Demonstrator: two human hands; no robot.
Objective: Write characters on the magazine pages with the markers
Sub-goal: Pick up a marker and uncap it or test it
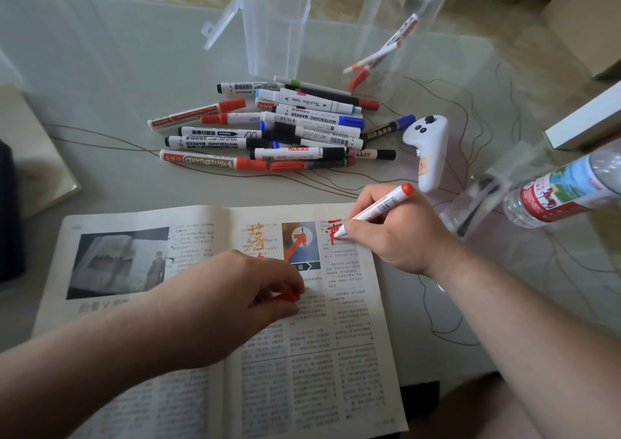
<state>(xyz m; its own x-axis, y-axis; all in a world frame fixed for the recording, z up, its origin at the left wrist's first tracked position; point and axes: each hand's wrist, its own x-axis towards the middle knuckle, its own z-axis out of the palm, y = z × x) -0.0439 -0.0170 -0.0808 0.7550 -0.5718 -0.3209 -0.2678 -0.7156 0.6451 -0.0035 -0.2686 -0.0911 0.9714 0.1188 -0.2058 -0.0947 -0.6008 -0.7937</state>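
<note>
An open magazine point(141, 304) lies on the glass table in front of me. My right hand point(400, 233) grips a white marker with a red end point(379, 208), its tip touching the top of the right page at a partly drawn red character point(334, 228). An orange character point(257, 237) stands on the same page, further left. My left hand point(235, 294) rests on the magazine near the fold, and its fingers pinch a red marker cap point(289, 295).
A pile of several whiteboard markers point(268, 126) lies beyond the magazine. Behind it stand a clear lidded box point(275, 25) and a clear jar point(400, 32) holding markers. A white controller point(430, 149) and a plastic water bottle point(564, 190) lie to the right.
</note>
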